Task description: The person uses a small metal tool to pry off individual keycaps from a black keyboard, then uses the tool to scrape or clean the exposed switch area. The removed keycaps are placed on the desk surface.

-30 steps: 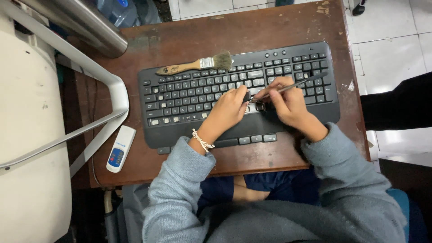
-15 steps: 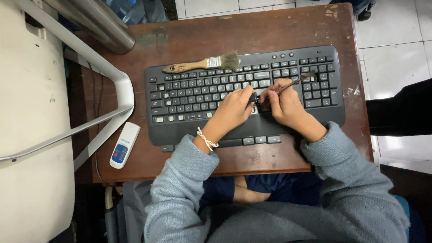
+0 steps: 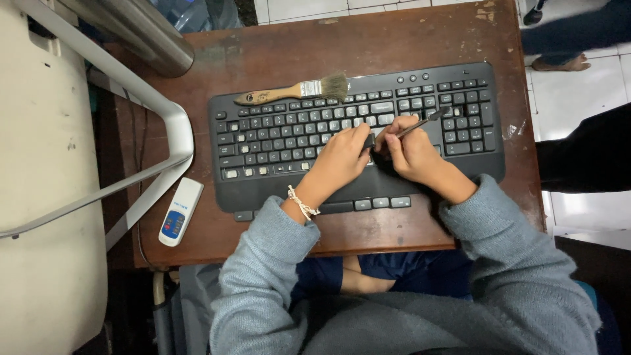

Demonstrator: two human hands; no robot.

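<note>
Under both hands lies one black keyboard (image 3: 289,141), set flat on one small brown wooden table (image 3: 394,36) with a scuffed, worn top. The left hand (image 3: 342,158) rests curled on the middle of the keys, its fingertips bent down onto them beside a small dark piece at its thumb; whether it grips that piece cannot be told. A pale beaded bracelet (image 3: 302,204) circles its wrist. Just right of it and touching it, the right hand (image 3: 411,148) is closed round one thin dark tool (image 3: 424,123), held like a pen, its tip slanting up and away over the keys. Beyond the left hand, along the keyboard's far edge, lies one paintbrush (image 3: 296,91) with a wooden handle and pale bristles. Well to the left of that hand, on the table's near corner, sits one small white remote-like device (image 3: 180,212) with a blue oblong label near its lower end. Further left stand one cream plastic chair (image 3: 46,197) and a white tubular frame (image 3: 138,98), with a grey metal cylinder (image 3: 141,29) above. White floor tiles (image 3: 572,92) show to the right of the right hand, where another person's sandalled foot (image 3: 555,64) stands. Both sleeves are grey-blue knit.
</note>
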